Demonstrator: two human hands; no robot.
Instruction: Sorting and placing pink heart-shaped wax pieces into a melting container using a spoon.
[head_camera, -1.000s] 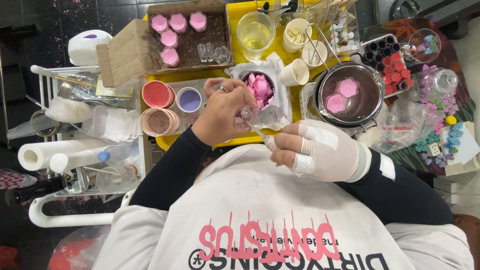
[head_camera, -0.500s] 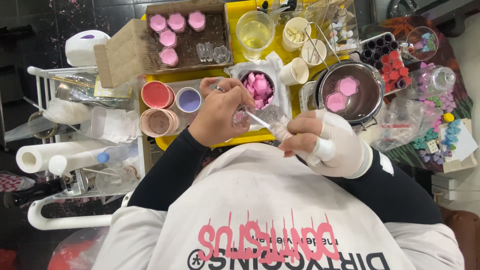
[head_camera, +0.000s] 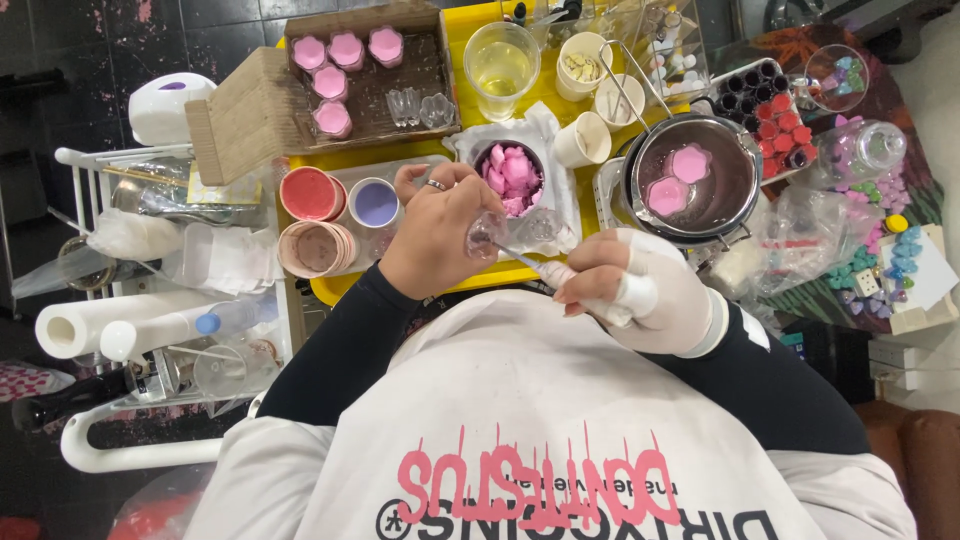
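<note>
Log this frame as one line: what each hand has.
left hand: holds small clear mould | right hand: bandaged, holds thin tool, tip at mould | behind: bowl of pink pieces on yellow tray

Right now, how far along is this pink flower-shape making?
Done: four pink flower pieces sit in the cardboard box. In hand: the left hand holds a small clear mould while the bandaged right hand works it with a thin tool. Left: two pink flowers remain in the pot.
</note>
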